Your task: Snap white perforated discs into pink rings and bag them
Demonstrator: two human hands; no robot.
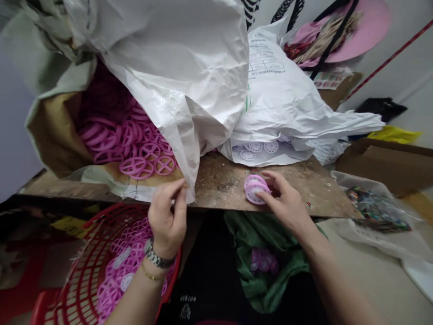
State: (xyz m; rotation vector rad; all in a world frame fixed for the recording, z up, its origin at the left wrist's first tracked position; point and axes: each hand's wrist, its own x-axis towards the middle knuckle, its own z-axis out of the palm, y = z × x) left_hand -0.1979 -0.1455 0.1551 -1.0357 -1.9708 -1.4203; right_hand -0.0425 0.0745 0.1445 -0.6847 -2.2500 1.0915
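My right hand (286, 201) rests on a worn wooden board (223, 183) and pinches a small stack of pink wheel discs (254, 187) between thumb and fingers. My left hand (168, 214), with a watch and a bracelet at the wrist, is closed at the board's front edge. Its fingertips touch the hanging corner of a big white sack (182, 81). I cannot make out anything else in its fingers.
An open brown-lined sack (54, 131) holds several pink spoked wheels (135, 144). A second white sack (280, 104) shows white discs (259, 147). A red basket (84, 275) of pink wheels sits at lower left. Green cloth (267, 262) with pink parts lies on my lap.
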